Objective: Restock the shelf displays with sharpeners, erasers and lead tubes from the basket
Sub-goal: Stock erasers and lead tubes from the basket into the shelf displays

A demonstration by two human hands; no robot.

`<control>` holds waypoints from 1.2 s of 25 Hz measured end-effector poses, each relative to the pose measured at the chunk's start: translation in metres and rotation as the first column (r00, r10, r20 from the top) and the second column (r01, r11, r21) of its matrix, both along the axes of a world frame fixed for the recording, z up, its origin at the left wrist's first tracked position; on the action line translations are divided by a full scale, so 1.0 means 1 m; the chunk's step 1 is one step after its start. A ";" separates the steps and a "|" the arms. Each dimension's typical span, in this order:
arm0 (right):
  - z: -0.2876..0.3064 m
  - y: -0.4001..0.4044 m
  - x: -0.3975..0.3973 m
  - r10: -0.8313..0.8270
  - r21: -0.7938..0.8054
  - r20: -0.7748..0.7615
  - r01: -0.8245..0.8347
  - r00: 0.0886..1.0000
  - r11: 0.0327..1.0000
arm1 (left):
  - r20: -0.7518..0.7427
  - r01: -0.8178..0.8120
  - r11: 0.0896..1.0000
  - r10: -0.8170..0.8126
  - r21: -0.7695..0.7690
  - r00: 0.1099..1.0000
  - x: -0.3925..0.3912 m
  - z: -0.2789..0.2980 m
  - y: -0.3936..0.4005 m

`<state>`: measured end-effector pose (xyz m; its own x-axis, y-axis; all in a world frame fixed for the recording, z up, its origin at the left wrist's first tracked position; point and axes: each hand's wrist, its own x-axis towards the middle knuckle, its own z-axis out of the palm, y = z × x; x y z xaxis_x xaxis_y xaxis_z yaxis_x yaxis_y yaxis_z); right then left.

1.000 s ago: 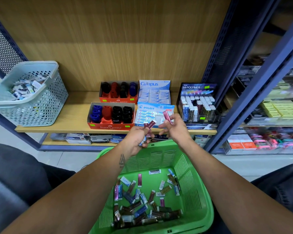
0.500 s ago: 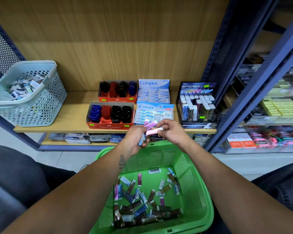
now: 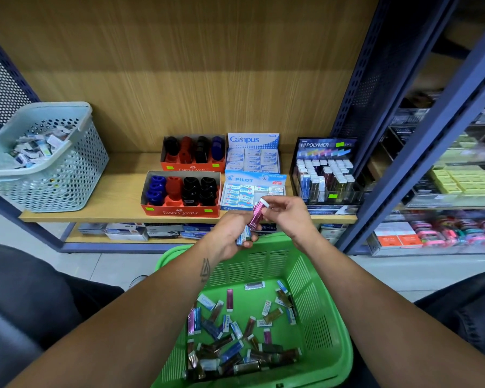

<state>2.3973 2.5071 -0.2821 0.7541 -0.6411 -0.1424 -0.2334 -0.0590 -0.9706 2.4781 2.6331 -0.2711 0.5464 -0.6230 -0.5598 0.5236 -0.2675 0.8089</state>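
A green basket (image 3: 331, 317) sits in front of me with several lead tubes and erasers (image 3: 235, 340) loose on its floor. Above its far rim my left hand (image 3: 230, 233) is closed around a small bundle of tubes, a blue one showing at the bottom. My right hand (image 3: 286, 217) pinches a pink lead tube (image 3: 257, 215) with a white cap, which rests against the left hand's bundle. On the wooden shelf (image 3: 118, 194) stand two red sharpener boxes (image 3: 179, 211), a Campus eraser box (image 3: 252, 155), a Pilot eraser box (image 3: 252, 189) and a black Hi-Polymer lead display (image 3: 325, 175).
A pale blue perforated basket (image 3: 53, 175) with small packets stands at the shelf's left end. A blue steel upright (image 3: 420, 152) divides this bay from the stocked shelves at right. Boxes lie on the lower shelf (image 3: 129, 231). My dark-clad knees flank the green basket.
My right hand came down from beside the Pilot box and brought the pink tube to my left hand. The tube now stands nearly upright against the left hand's bundle.
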 end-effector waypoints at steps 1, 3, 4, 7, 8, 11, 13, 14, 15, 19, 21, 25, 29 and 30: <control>0.001 0.000 0.000 0.026 -0.052 -0.016 -0.027 1.000 0.998 | -0.018 0.009 1.000 -0.009 0.009 1.000 0.000 0.000 0.000; 0.002 0.000 0.002 0.069 -0.156 -0.045 -0.075 0.997 0.985 | -0.061 0.012 1.000 -0.011 0.013 0.998 0.002 -0.002 -0.001; 0.002 0.000 0.002 0.078 -0.204 -0.064 -0.090 0.995 0.975 | -0.075 0.008 1.000 -0.007 0.013 0.997 0.002 -0.003 -0.002; 0.007 -0.001 0.002 0.076 -0.329 -0.135 -0.118 0.988 0.937 | -0.078 0.000 1.000 0.000 0.005 0.997 0.000 -0.001 -0.012; 0.013 -0.004 0.001 0.078 -0.329 -0.135 -0.119 0.988 0.937 | -0.077 0.011 1.000 -0.011 -0.006 0.997 0.000 0.003 -0.019; 0.027 -0.024 -0.004 0.080 -0.303 -0.108 -0.109 0.991 0.947 | -0.074 0.074 0.995 -0.079 -0.059 0.994 -0.001 0.018 -0.047; 0.033 -0.040 -0.008 0.060 -0.339 -0.079 -0.083 0.995 0.937 | -0.088 0.093 0.991 -0.102 -0.095 0.991 -0.003 0.030 -0.067; 0.036 -0.047 -0.011 0.040 -0.350 -0.081 -0.066 0.996 0.934 | -0.068 0.115 0.989 -0.121 -0.094 0.990 -0.005 0.034 -0.076; 0.040 -0.056 -0.016 0.022 -0.343 -0.090 -0.052 0.996 0.938 | -0.034 0.147 0.986 -0.150 -0.081 0.988 -0.007 0.038 -0.085; 0.061 -0.103 -0.034 0.054 -0.305 -0.154 -0.100 0.987 0.947 | 0.099 0.243 0.970 -0.240 -0.019 0.966 -0.002 0.037 -0.120; 0.071 -0.127 -0.035 0.045 -0.328 -0.164 -0.098 0.985 0.940 | 0.126 0.244 0.969 -0.238 -0.036 0.963 0.003 0.042 -0.141; 0.079 -0.166 -0.030 -0.114 -0.486 -0.167 0.019 0.979 0.874 | 0.391 0.168 0.983 -0.186 0.081 0.901 0.008 0.059 -0.182; 0.063 -0.191 -0.031 -0.238 -0.637 -0.364 -0.054 0.901 0.769 | 0.739 0.207 0.919 -0.392 0.334 0.548 0.018 0.041 -0.198; 0.058 -0.193 -0.029 -0.223 -0.648 -0.415 -0.115 0.882 0.753 | 0.755 0.237 0.899 -0.438 0.369 0.487 0.018 0.036 -0.198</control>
<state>2.3684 2.3145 -0.2238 0.6737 -0.7390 0.0111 -0.6426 -0.5931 -0.4851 2.4962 2.4346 -0.2355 0.5894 -0.7988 -0.1204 -0.4879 -0.4708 0.7351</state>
